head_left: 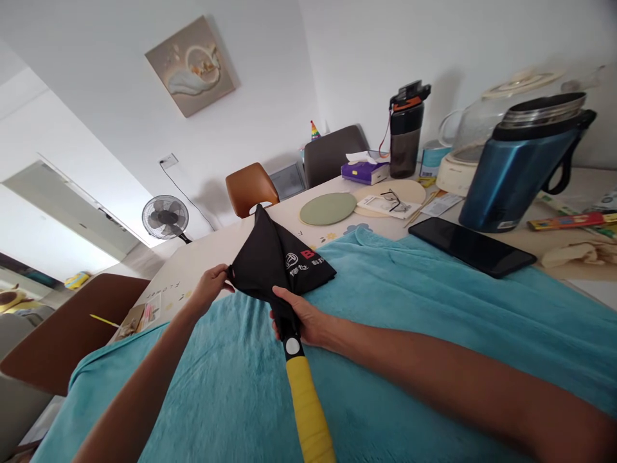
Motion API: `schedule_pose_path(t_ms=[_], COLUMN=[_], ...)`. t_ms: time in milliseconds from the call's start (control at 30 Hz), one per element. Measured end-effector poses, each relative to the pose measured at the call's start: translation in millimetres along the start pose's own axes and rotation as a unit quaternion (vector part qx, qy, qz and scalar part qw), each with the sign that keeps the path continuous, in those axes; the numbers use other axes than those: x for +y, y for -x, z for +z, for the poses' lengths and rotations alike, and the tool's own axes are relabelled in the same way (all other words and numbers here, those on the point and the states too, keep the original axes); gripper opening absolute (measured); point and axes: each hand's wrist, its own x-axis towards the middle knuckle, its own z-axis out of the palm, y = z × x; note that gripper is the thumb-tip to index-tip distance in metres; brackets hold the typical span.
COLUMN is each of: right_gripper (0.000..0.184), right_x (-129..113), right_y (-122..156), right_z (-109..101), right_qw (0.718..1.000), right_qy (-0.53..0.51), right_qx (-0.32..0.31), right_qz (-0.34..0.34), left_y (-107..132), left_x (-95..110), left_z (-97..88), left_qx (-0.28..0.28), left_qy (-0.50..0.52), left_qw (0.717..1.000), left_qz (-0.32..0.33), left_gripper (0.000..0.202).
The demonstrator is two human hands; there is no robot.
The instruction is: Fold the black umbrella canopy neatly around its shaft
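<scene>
A black umbrella (260, 257) with white and red print lies over a teal blanket (207, 373), its canopy partly folded and loose. Its yellow-wrapped handle (308, 408) points toward me, with a round white button just above the wrap. My right hand (301, 316) is wrapped round the gathered base of the canopy, above the button. At the left, my left hand (214, 286) pinches a corner of the black fabric and holds it out sideways. Part of the right fingers is hidden behind the umbrella.
On the right stand a blue insulated mug (520, 167), a black phone (470, 244), a dark bottle (405, 138) and a glass kettle (486, 122). Farther back are a green oval mat (328, 209), eyeglasses (395, 201) and a purple tissue pack (365, 171). A brown chair (72, 328) is at the left.
</scene>
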Motion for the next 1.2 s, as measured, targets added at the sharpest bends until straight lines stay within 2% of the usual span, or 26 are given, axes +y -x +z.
schedule_pose_path(t_ms=[100, 267, 433, 633, 800, 867, 967, 1033, 1133, 1200], right_gripper=[0.029, 0.021, 0.022, 0.015, 0.011, 0.012, 0.015, 0.016, 0.017, 0.021], right_x=[1.5, 3.1, 2.2, 4.5, 7.9, 6.7, 2.2, -1.2, -6.4, -11.0], right_y=[-1.5, -2.2, -1.8, -3.4, -4.0, -2.3, 2.0, 4.8, 8.5, 11.4], right_z=[-0.1, -0.4, 1.0, 1.9, 0.9, 2.5, 6.9, 9.8, 13.4, 16.1], right_qw=[1.0, 0.999, 0.998, 0.996, 0.995, 0.995, 0.993, 0.992, 0.994, 0.995], right_qy=[0.009, 0.027, 0.047, 0.057, 0.054, 0.052, 0.064, 0.076, 0.088, 0.09], right_qx=[-0.004, -0.01, 0.001, 0.031, 0.029, 0.044, 0.064, 0.064, 0.049, 0.04], right_qz=[-0.014, -0.031, -0.038, -0.065, -0.08, -0.08, -0.081, -0.071, -0.03, 0.0], left_y=[0.7, 5.2, 7.2, 7.3, 11.3, 11.4, 11.3, 12.6, 16.4, 17.4], left_x=[1.1, -2.3, -0.8, 14.0, 27.8, 26.0, 7.2, -12.3, -35.7, -41.2], left_z=[-3.2, -3.9, -6.3, -1.5, -1.3, -7.1, -15.5, -15.2, -3.5, 8.2], left_qx=[0.046, 0.059, 0.05, 0.057, 0.049, 0.045, 0.034, -0.009, -0.099, -0.13], left_qy=[0.029, -0.016, -0.025, 0.003, -0.046, -0.107, -0.279, -0.38, -0.454, -0.485], left_qw=[0.998, 0.998, 0.998, 0.998, 0.996, 0.992, 0.958, 0.923, 0.882, 0.859], left_qz=[0.016, -0.004, 0.008, 0.024, 0.051, 0.054, 0.059, 0.058, 0.075, 0.105], left_gripper=[0.01, 0.011, 0.012, 0.015, 0.014, 0.014, 0.017, 0.019, 0.02, 0.019])
